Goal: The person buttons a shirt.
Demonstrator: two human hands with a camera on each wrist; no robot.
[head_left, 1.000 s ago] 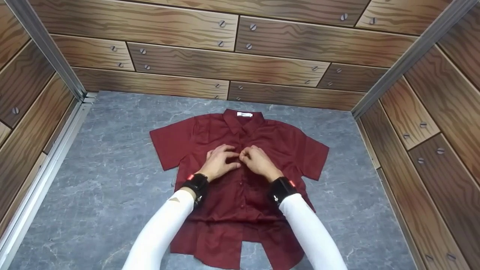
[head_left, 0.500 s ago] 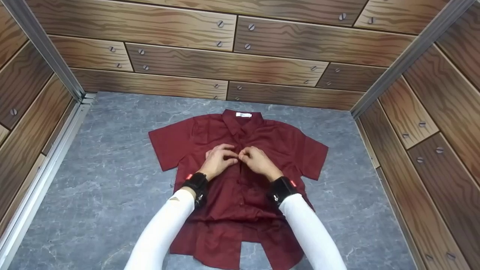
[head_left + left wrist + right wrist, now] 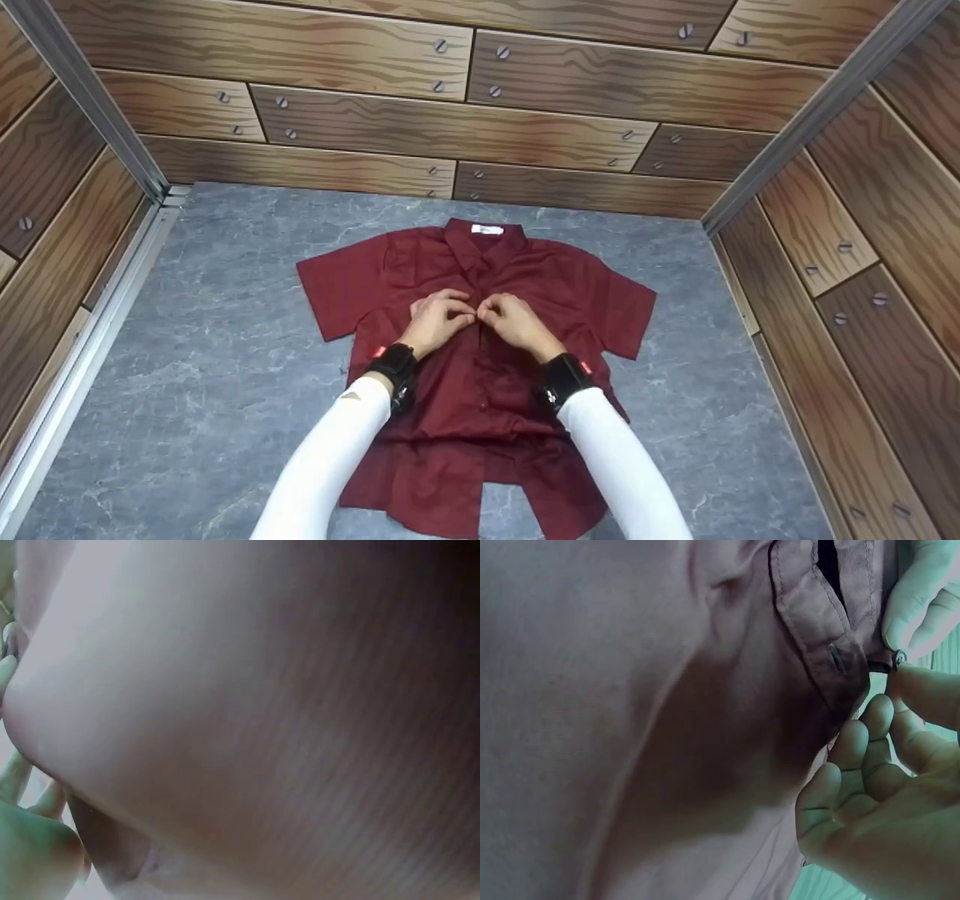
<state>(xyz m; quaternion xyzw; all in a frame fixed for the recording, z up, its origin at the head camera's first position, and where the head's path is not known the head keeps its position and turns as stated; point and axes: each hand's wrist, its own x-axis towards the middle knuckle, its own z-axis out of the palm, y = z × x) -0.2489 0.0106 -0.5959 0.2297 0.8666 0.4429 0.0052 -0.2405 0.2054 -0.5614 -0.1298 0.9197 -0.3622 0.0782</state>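
Observation:
A dark red short-sleeved shirt [image 3: 420, 405] lies front up, its collar away from me. At the middle of its front, my left hand [image 3: 436, 322] and right hand [image 3: 516, 322] meet, fingertips almost together. My right hand [image 3: 885, 817] pinches the front edge with thumb and forefinger, its other fingers curled. A small dark button [image 3: 899, 658] shows at the fingertips, beside a buttonhole [image 3: 836, 658] in the placket. From above, my left hand [image 3: 919, 604] pinches the cloth by the button. Close shirt cloth [image 3: 225, 690] fills most of the left wrist view.
The shirt is spread on a grey marbled surface [image 3: 225, 337]. Wood-patterned panels [image 3: 360, 112] stand behind and at both sides, with metal rails [image 3: 817, 120] at the corners. Lower on the shirt front another button [image 3: 484, 409] shows, and the hem parts below it.
My left thumb has drawn up toward the forefinger at the front edge. My right hand keeps its pinch in nearly the same place, and the shirt has barely shifted.

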